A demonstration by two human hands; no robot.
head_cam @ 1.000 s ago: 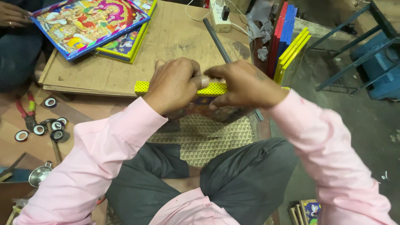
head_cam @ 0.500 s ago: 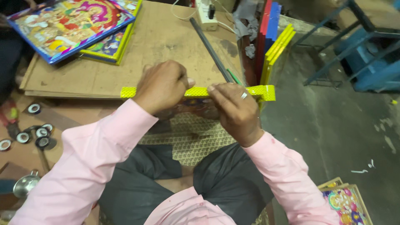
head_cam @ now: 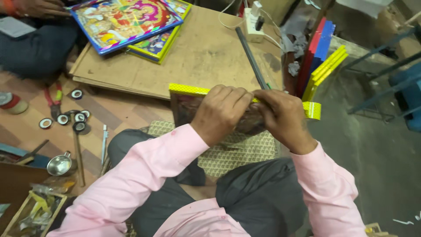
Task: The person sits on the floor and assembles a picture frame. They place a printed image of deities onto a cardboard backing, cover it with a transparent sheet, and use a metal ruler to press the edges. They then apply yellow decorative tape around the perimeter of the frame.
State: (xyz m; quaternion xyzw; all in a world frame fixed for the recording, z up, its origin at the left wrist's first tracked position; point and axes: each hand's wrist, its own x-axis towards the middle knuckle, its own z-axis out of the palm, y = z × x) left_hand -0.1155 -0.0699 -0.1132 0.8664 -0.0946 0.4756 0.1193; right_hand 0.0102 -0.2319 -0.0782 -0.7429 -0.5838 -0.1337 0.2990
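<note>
- My left hand (head_cam: 221, 112) is clamped over the top edge of the yellow-framed picture (head_cam: 186, 109), which stands upright at mid-frame, above the patterned mat (head_cam: 237, 156).
- My right hand (head_cam: 280, 116) is closed on the same edge, touching the left; the frame's corner (head_cam: 312, 110) pokes out beyond it.
- Risk, as I judge it: uneven pressing could twist the yellow moulding loose or tip the picture toward the wooden board (head_cam: 193, 57).

2 hands (head_cam: 221, 112) (head_cam: 283, 116), 1 yellow-edged frame (head_cam: 188, 91), 2 pics on board (head_cam: 125, 19) (head_cam: 160, 41), 1 metal cup (head_cam: 59, 165)
</note>
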